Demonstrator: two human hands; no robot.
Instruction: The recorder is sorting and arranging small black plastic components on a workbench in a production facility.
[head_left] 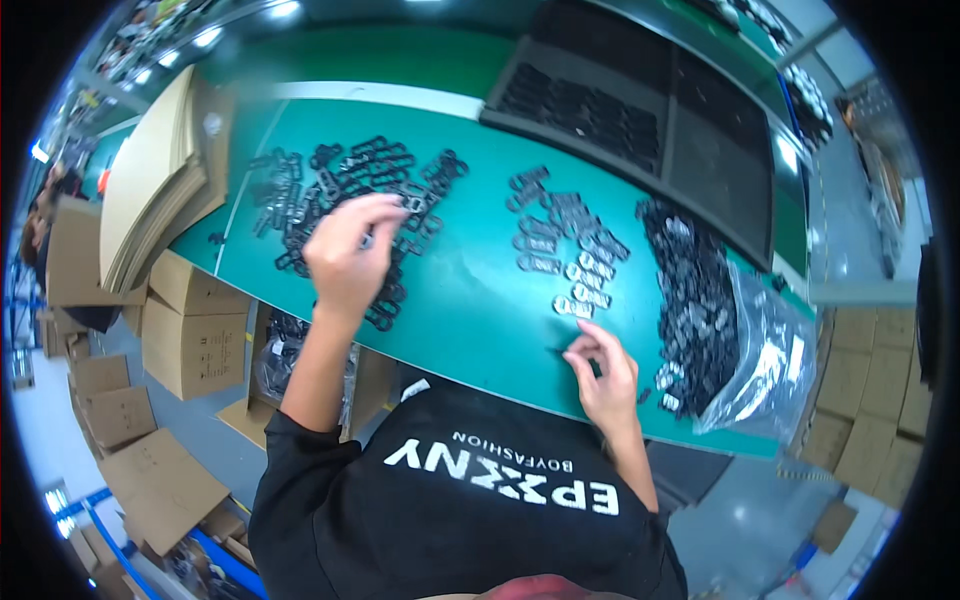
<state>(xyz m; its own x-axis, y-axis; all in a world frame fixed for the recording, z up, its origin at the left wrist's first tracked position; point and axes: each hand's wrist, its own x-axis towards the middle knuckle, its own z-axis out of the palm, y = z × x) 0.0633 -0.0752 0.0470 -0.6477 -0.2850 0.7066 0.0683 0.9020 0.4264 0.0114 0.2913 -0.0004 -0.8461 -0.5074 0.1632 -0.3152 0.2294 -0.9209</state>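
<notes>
Over the pile of flat black oblong parts [360,160] on the left, my left hand [345,255] has its thumb and fingers pinched at one small black part with a light middle [413,204]. My right hand [608,382] hovers near the table's front edge, fingers loosely bent and thumb apart, with nothing visible in it. Just beyond its fingertips lies a looser group of similar parts [540,245]; the nearest one [574,306] shows a pale face.
A heap of small black pieces [690,300] spills from a clear plastic bag [765,360] on the right of the green table [470,330]. Behind stands a black tray [610,60] holding rows of black parts. Cardboard sheets [160,190] stand at the left; cartons [195,340] are below.
</notes>
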